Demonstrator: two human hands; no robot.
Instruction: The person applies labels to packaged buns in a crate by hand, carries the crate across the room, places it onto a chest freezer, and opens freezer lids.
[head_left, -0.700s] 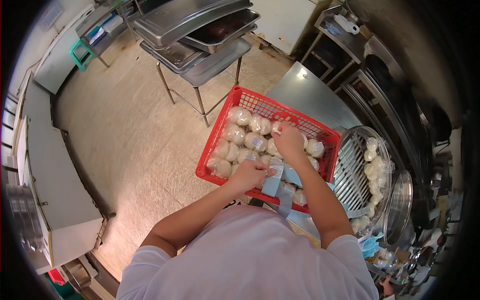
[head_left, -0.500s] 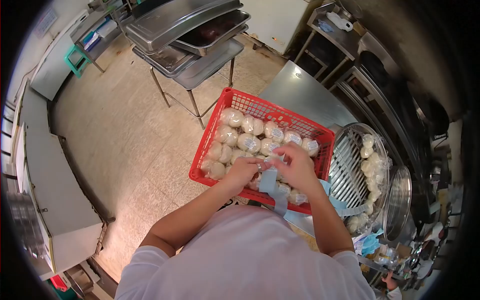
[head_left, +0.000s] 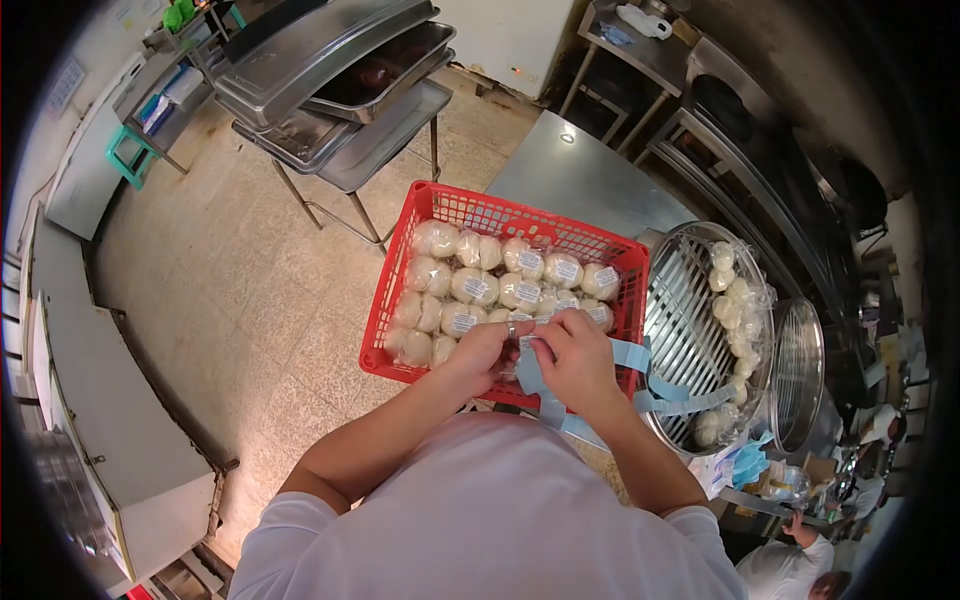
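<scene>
My left hand [head_left: 478, 352], a ring on one finger, is closed at the top of a pale blue strip of label backing [head_left: 530, 368]. Close beside it, my right hand [head_left: 580, 362] pinches the same strip, its fingertips nearly touching the left ones. Loops of the strip trail right past the crate. Under both hands is a red plastic crate [head_left: 372, 325] with rows of white round buns [head_left: 475, 288] in clear wrap. Many packs carry a white printed label [head_left: 528, 262]. My hands hide the packs at the near middle.
Right of the crate stands a round slatted steamer tray [head_left: 685, 330] with bagged buns [head_left: 738, 325]. A round metal rack [head_left: 797, 385] lies beyond it. A steel table [head_left: 590, 185] extends behind the crate. Stacked metal trays [head_left: 325, 75] stand far left. Another person [head_left: 790, 568] is at lower right.
The view has shifted, so the crate sits slightly further left. My right hand has come down and in against the left hand. The strip's loops lie higher on the right.
</scene>
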